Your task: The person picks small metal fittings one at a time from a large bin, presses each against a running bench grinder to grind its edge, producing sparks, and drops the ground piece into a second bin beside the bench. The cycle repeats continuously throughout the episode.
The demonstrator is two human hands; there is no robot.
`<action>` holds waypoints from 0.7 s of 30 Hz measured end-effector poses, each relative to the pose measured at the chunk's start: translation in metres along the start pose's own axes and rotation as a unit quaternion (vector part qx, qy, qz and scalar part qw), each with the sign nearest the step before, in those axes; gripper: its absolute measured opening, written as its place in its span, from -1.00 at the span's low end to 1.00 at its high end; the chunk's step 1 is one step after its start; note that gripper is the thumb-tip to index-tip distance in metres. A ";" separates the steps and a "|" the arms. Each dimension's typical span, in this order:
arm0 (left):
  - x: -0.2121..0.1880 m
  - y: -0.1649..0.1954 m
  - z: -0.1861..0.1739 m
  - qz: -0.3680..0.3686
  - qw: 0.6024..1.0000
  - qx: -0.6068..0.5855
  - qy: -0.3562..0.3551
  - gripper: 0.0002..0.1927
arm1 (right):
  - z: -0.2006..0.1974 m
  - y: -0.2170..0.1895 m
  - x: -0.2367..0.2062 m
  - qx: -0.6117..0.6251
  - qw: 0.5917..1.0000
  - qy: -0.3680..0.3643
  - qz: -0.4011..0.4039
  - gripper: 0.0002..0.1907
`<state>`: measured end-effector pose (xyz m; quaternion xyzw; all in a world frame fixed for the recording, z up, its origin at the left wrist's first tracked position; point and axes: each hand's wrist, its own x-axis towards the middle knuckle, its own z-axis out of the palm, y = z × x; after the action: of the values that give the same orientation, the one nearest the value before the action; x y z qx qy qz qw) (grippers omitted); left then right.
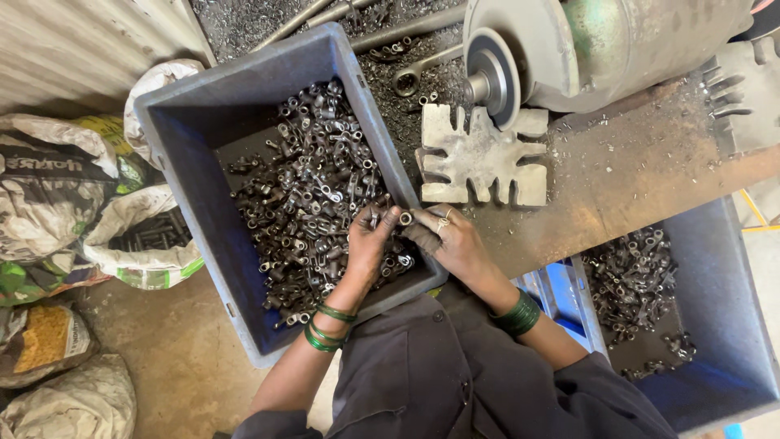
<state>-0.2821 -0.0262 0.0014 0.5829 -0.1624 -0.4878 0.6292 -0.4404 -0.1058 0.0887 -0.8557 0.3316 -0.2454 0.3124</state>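
Note:
A blue plastic crate (175,122) holds a heap of small dark metal parts (313,179). My left hand (370,244) rests inside the crate near its right wall, fingers pinching one small ring-ended metal part (405,218). My right hand (451,240) meets it at the crate's rim and touches the same part with its fingertips. Both wrists carry green bangles. The fingers hide most of the part.
A notched metal fixture (479,158) lies on the rusty bench under a grinder-like machine (569,49). A second blue crate (715,325) of similar parts sits at lower right. Sacks (57,195) crowd the left floor. A wrench (410,77) lies behind the crate.

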 end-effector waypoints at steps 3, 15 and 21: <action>0.001 -0.002 0.000 0.008 1.000 0.002 0.004 -0.79 | 0.001 0.001 0.000 0.042 0.999 0.000 0.000 -0.63; -0.004 0.020 0.004 -0.105 0.988 -0.096 -0.057 -0.70 | -0.007 0.018 0.007 -0.017 0.997 0.075 0.026 -0.73; 0.001 0.037 -0.003 -0.169 0.949 -0.259 -0.061 -0.66 | -0.068 0.066 0.019 -0.092 0.972 0.178 0.122 -0.73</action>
<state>-0.2637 -0.0306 0.0329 0.3883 0.0323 -0.6471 0.6553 -0.4982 -0.1831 0.0930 -0.7765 0.5049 -0.3220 0.1958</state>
